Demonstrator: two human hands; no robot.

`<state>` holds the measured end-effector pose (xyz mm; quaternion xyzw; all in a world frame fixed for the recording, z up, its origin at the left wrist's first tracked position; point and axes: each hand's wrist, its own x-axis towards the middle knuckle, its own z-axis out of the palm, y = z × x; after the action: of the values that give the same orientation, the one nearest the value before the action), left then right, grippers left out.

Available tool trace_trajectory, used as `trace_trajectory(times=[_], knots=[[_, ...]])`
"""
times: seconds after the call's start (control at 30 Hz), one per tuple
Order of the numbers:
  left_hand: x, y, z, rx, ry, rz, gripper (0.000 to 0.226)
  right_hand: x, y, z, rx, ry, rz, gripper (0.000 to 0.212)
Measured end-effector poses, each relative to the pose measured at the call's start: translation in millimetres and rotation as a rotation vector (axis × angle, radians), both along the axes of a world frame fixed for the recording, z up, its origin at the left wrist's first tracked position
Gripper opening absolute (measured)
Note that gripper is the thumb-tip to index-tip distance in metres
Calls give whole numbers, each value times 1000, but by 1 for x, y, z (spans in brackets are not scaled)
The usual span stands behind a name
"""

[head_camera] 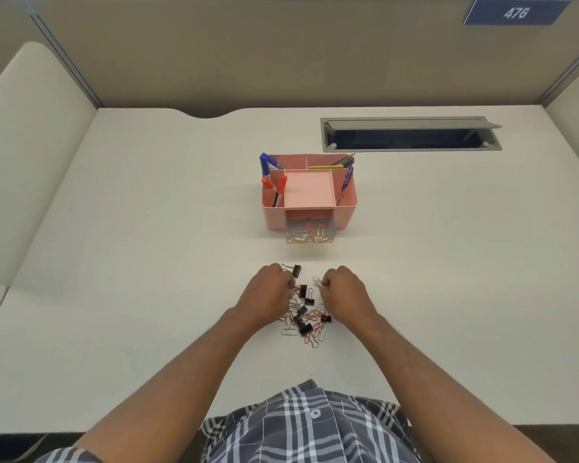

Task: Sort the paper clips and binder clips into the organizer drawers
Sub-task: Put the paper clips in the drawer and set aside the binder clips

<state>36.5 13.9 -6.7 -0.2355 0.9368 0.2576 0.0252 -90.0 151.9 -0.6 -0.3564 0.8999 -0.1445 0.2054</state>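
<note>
Both hands rest over a mixed pile of paper clips [316, 324] and black binder clips [304, 328] on the near part of the white desk [147, 262]. The left hand [268, 295] has its fingers curled into the pile; what they grip I cannot tell. The right hand [343, 290] pinches a silver paper clip [317, 281]. Farther away stands the pink organizer [310, 192], its clear drawer [310, 233] pulled out with paper clips inside

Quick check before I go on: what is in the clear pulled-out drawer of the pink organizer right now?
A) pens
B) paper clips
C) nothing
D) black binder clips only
B: the clear drawer at the front of the pink organizer holds a few silver, gold and red paper clips; no black binder clips show in it, and the pens stand in the top compartments.
</note>
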Motion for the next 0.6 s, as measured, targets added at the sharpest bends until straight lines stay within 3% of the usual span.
trace_trajectory(times=[0.17,0.43,0.6], knots=[[-3,-1,4,13,-14,-7,3,-2,-2,3,30,-10,14,12],[-1,-1,10,50,-10,12,7,0,0,7,13,-39,36,9],[0,-4,15,201,7,129,11,-8,5,12,-95,-213,-99,12]])
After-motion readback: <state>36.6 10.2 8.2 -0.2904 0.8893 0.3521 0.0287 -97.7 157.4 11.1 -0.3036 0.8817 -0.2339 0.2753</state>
